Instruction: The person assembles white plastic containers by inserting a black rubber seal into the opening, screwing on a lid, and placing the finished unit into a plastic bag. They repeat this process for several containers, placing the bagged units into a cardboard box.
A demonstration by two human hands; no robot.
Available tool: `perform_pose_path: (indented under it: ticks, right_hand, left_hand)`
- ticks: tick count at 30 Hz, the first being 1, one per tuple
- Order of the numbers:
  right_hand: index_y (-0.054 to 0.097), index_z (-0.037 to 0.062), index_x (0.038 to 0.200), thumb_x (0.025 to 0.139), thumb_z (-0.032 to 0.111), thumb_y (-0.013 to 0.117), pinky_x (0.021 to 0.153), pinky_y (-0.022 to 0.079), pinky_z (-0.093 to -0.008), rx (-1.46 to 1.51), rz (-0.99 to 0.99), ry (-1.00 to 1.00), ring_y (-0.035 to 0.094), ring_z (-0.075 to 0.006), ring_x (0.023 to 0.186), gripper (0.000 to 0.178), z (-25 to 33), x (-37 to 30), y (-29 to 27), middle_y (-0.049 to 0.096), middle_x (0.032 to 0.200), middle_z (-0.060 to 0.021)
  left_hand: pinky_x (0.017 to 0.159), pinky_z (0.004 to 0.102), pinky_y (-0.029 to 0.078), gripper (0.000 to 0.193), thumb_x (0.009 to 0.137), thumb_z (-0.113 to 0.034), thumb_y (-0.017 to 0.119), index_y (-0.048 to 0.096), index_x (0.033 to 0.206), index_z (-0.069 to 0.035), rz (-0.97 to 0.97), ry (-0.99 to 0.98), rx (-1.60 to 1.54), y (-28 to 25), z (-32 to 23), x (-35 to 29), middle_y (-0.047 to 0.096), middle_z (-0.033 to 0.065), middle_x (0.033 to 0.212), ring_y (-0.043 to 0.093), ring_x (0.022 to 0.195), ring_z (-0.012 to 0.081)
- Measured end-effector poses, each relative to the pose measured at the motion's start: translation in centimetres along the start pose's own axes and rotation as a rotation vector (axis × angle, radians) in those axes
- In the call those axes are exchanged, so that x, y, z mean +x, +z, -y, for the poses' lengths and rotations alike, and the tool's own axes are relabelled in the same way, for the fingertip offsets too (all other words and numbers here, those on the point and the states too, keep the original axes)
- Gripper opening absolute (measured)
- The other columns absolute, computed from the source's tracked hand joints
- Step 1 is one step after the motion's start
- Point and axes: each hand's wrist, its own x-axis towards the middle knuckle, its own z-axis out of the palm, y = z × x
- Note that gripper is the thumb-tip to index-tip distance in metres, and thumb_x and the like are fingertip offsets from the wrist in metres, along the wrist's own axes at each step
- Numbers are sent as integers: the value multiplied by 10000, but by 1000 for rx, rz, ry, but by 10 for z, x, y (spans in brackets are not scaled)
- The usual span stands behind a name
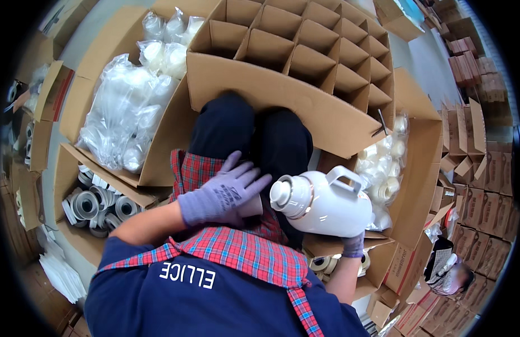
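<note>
My left hand (226, 194), in a grey-purple glove, is over my lap with its fingers stretched and spread. Partly hidden beneath its palm is a pale, rounded piece (251, 208) that I cannot make out fully. A glossy white vacuum jug (333, 203) with a loop handle and a white stopper at its neck lies tilted, mouth to the left. My right hand (353, 246), gloved too, grips the jug around its base end; most of those fingers are hidden behind it.
A cardboard box with dividers (271, 70) stands against my knees. Bagged clear plastic parts (125, 112) fill a box at left, above grey-white ring parts (94, 205). Bagged white parts (386, 163) lie in a box at right. Stacked cartons (484, 213) and another person (448, 272) are farther right.
</note>
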Motion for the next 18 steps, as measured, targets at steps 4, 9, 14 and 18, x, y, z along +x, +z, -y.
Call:
perform_pose_path:
  ticks: [4,9,14,18]
  right_hand:
    - [434,32,1470,1005,189,577,1035,495,-382,418,-268,36,571,-268,1247,511,-7,-5,50,546,1421,-155]
    - [459,16,1451,997,194,596,1039,484,-392,556,-397,8,569,-288,1246,506,9,2,75,554,1411,-172]
    - [485,0,1433,989,198,615,1043,474,-401,566,-398,0,567,-307,1245,503,27,-5,48,562,1401,-188]
    - [505,-12,1418,983,202,631,1047,466,-409,510,-405,-21,566,-323,1244,501,49,5,35,568,1393,-202]
  left_hand:
    - [1150,505,349,1024,605,-327,872,401,1451,9,-149,-21,-265,-20,9,-1,557,206,1334,589,1219,336]
    - [1089,352,437,1073,654,-178,813,260,1550,29,17,56,-910,-53,28,3,477,198,1449,555,1284,282]
    - [982,384,529,642,943,-288,687,423,1451,4,-579,-409,-1736,11,46,42,557,156,1341,642,1118,263]
    - [968,393,530,544,1031,-432,510,532,1352,6,-203,-637,-1786,5,40,9,670,157,1159,664,1087,272]
